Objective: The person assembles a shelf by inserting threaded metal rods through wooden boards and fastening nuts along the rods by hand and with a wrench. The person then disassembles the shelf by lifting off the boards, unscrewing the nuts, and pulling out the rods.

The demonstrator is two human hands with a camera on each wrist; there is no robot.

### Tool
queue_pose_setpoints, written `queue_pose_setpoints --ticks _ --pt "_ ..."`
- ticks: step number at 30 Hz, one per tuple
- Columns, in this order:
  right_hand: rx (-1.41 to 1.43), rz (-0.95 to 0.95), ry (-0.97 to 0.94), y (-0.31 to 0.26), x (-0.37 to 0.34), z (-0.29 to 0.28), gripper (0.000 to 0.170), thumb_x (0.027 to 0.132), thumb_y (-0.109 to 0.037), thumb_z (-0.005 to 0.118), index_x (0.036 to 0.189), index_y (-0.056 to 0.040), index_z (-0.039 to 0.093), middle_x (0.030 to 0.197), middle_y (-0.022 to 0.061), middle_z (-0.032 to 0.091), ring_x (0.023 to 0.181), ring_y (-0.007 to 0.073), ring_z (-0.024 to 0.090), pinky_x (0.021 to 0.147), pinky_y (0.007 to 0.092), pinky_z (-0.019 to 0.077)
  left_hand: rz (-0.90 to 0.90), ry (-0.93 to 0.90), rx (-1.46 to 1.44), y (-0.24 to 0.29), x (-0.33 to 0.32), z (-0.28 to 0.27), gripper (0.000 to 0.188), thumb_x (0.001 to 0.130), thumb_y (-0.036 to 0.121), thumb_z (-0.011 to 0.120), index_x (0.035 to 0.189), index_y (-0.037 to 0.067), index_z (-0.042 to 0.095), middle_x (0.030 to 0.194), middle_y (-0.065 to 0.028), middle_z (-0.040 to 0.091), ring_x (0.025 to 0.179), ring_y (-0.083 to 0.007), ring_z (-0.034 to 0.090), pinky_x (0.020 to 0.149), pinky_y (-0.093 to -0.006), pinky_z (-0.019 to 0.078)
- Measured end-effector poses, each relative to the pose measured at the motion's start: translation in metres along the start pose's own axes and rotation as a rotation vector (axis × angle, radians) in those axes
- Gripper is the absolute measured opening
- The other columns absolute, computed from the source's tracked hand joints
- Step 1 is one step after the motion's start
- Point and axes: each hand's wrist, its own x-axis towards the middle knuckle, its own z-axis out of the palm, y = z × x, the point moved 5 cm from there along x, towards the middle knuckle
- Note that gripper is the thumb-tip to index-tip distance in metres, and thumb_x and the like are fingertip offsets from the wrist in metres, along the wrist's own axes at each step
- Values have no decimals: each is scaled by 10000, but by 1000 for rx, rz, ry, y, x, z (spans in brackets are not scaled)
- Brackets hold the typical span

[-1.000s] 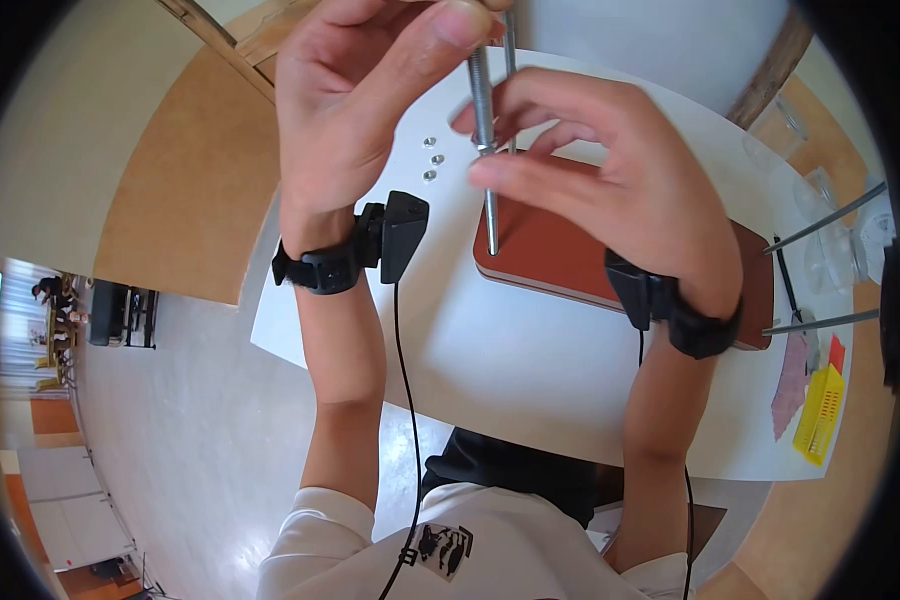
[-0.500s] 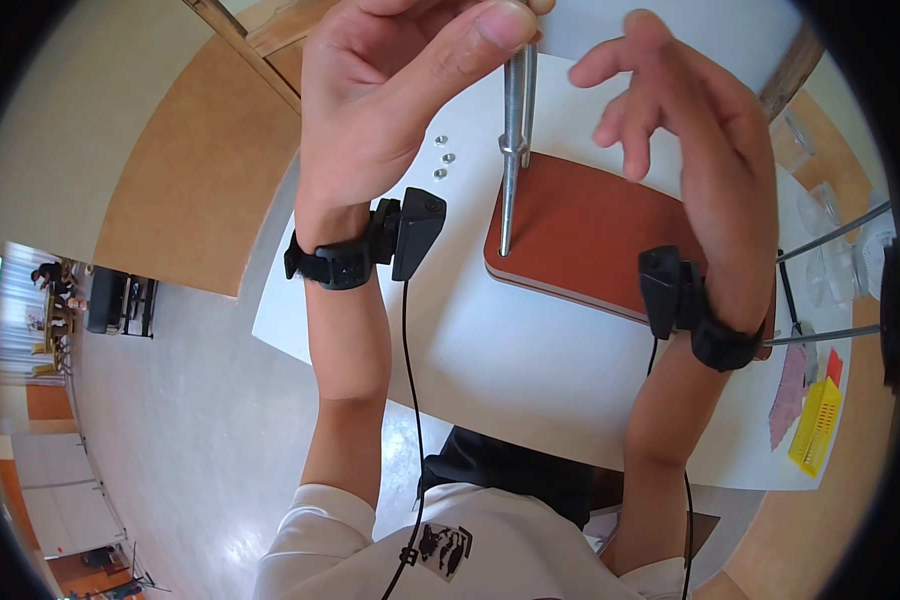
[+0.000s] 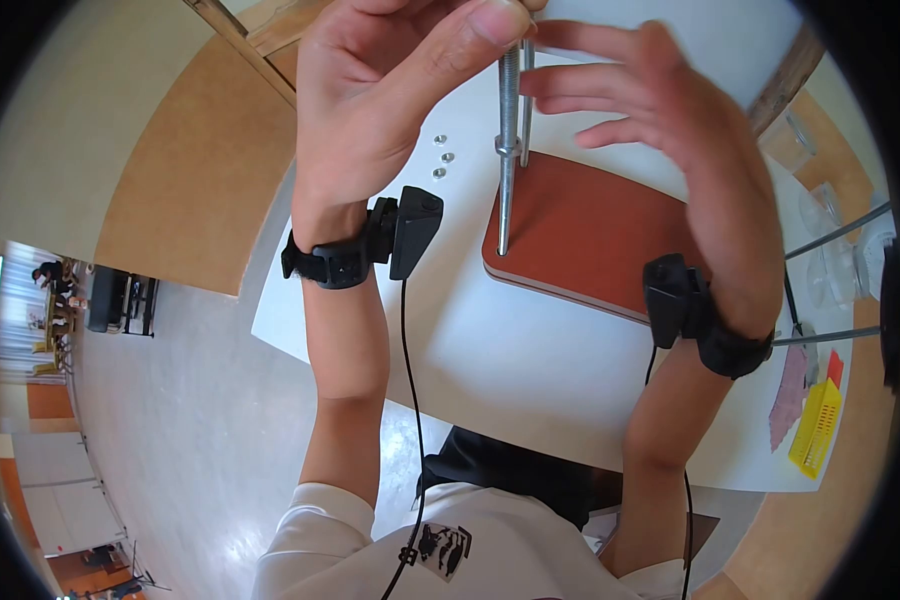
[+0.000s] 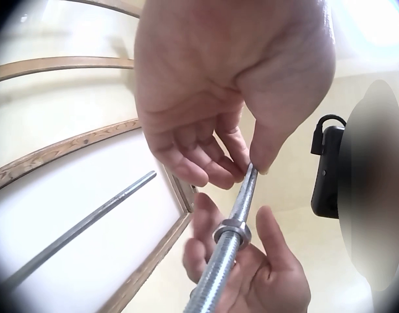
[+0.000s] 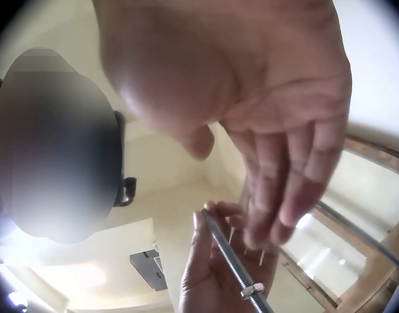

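My left hand (image 3: 365,120) pinches the upper end of a threaded metal rod (image 3: 510,95) between thumb and fingers. The rod stands upright, its foot at the corner of a reddish-brown slab (image 3: 590,220) with rounded corners. Partway along the rod sits a hex nut (image 4: 232,231), with thread visible on both sides of it in the left wrist view. My right hand (image 3: 690,130) is beside the rod, fingers extended toward it and slightly bent, holding nothing. A second metal rod (image 4: 82,228) rises from the slab just behind the first.
Three loose nuts (image 3: 447,157) lie on the white table (image 3: 530,370) left of the slab. Two more metal rods (image 3: 835,230) stand at the slab's right side. Beyond are clear plastic containers (image 3: 820,200), a pinkish cloth (image 3: 788,395) and a yellow basket (image 3: 817,425).
My right hand left the rod near the nut, swung out to the right, then came back toward the rod with fingers stretched. My left hand keeps its pinch on the rod's top.
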Motion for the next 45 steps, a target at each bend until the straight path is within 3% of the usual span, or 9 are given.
queue_pose_setpoints --ticks 1,6,12,19,24,31,36,43,45 --pt "3 -35 -39 -1 1 5 764 1070 -621 322 1298 28 656 943 125 763 947 204 715 978 338 489 29 -18 -16 1 0 -1 213 956 158 750 1096 7 699 1095 -85 687 962 -148 648 872 -301 518" --pt "27 107 -342 -4 8 -24 749 1088 -593 314 1286 39 664 774 61 690 840 137 659 851 293 480 51 -46 -13 1 -1 1 213 956 166 749 1094 11 698 1085 -70 681 963 -130 630 878 -293 501" --pt "18 -26 -87 1 -3 11 732 1087 -588 322 1289 25 666 892 99 760 951 165 704 933 327 498 35 -34 -46 0 0 0 214 954 164 751 1092 9 697 1082 -72 679 961 -129 626 872 -290 498" --pt "47 -8 -403 -3 17 -30 713 1101 -552 267 1293 3 671 914 111 773 764 209 736 888 339 547 -53 -24 -171 -3 -3 1 218 948 117 754 1127 6 697 1085 -82 710 982 -125 658 871 -280 529" --pt "4 -8 -130 3 -1 7 715 1089 -568 301 1335 22 622 1112 172 748 1086 229 708 1005 335 478 -14 3 -91 -5 -1 0 204 954 96 745 1131 8 698 1077 -80 716 965 -111 668 846 -271 548" --pt "-83 150 -127 6 6 -43 708 1086 -565 329 1232 26 691 998 120 772 849 164 737 987 318 489 -16 -74 -163 -7 1 -2 190 961 81 731 1130 2 699 1113 -88 708 969 -114 659 855 -278 541" --pt "17 27 -181 2 -4 8 710 1094 -547 312 1435 39 525 1170 191 732 1158 260 686 1030 373 481 3 -43 -123 1 1 7 190 962 85 732 1132 6 703 1113 -89 705 966 -112 654 849 -274 539" --pt "-119 217 -432 0 2 -19 691 1094 -535 322 1436 31 525 1098 168 747 1060 211 702 1059 368 444 6 -88 -74 -10 1 -3 210 965 68 722 1164 4 700 1103 -89 719 966 -113 663 845 -269 545" --pt "-64 154 -212 -4 2 -20 692 1094 -539 324 1428 30 534 1098 161 744 1040 190 696 1072 369 426 5 -77 -144 -14 1 -4 210 964 66 724 1163 3 700 1098 -87 724 969 -110 662 846 -269 546"
